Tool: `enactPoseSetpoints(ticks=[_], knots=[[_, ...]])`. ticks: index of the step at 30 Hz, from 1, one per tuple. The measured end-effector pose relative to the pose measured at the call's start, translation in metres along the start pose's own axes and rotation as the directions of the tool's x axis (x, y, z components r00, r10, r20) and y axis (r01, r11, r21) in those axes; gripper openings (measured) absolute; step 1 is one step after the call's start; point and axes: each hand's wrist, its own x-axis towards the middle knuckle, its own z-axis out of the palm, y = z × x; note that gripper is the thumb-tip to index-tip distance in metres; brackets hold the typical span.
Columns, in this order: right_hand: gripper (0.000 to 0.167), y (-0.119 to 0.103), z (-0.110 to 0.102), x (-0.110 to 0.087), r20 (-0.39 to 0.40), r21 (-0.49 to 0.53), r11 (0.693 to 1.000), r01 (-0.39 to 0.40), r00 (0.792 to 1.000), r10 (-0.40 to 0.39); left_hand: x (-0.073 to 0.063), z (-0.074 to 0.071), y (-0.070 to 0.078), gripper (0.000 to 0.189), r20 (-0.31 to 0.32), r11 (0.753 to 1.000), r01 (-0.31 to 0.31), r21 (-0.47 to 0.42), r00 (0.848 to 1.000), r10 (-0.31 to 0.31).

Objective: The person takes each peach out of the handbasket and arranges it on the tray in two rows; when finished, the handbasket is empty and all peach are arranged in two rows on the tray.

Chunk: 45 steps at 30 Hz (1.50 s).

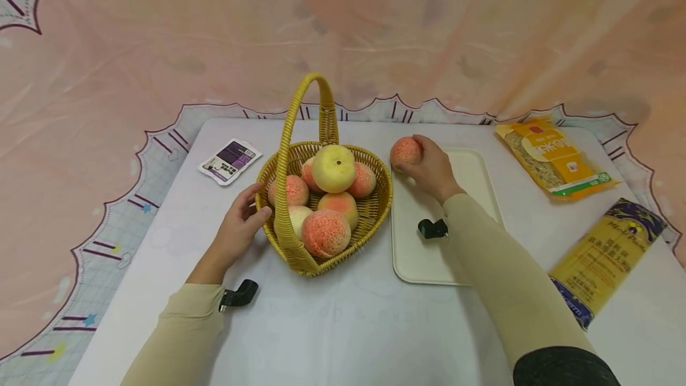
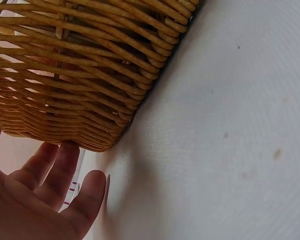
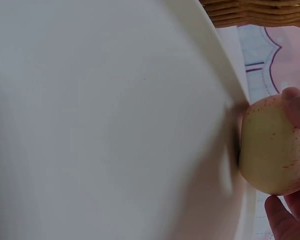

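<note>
A: Right hand (image 1: 431,170)?
B: Grasping a red-speckled peach (image 1: 405,154), thumb and fingers round it. Right of centre in the head view, at the pale tray's (image 1: 420,262) upper-left corner; can't tell if they touch.
A: Left hand (image 1: 240,230)?
B: Left of centre. Grip slack, fingertips against the wicker basket's (image 1: 379,195) left side.
A: Basket contents?
B: Heaped fruit (image 1: 326,233), a yellow one topmost.

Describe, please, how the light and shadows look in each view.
Head: brightest, with soft shadows on the white table; left wrist: dimmer, a soft-edged shadow near the left hand; right wrist: also dim, a soft shadow across the tray beside the peach.
</note>
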Motion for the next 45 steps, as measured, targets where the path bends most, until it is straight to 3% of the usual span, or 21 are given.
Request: enactPoseSetpoints(ticks=[22,33,45], knots=[[0.073,-0.002,0.003,0.003,-0.022,0.012,0.999,0.041,0.999,-0.041,0.002,0.001,-0.003,0.064,-0.003,1.000,-0.015,-0.006,1.000,0.015],[0.085,0.001,0.001,0.000,0.011,-0.024,1.000,0.018,1.000,-0.018,0.001,0.001,-0.004,0.065,-0.002,1.000,-0.014,0.008,1.000,0.014],[0.084,0.001,-0.008,-0.010,-0.001,-0.016,1.000,0.022,1.000,-0.022,0.002,0.001,-0.003,0.065,-0.003,1.000,-0.015,0.017,1.000,0.016]])
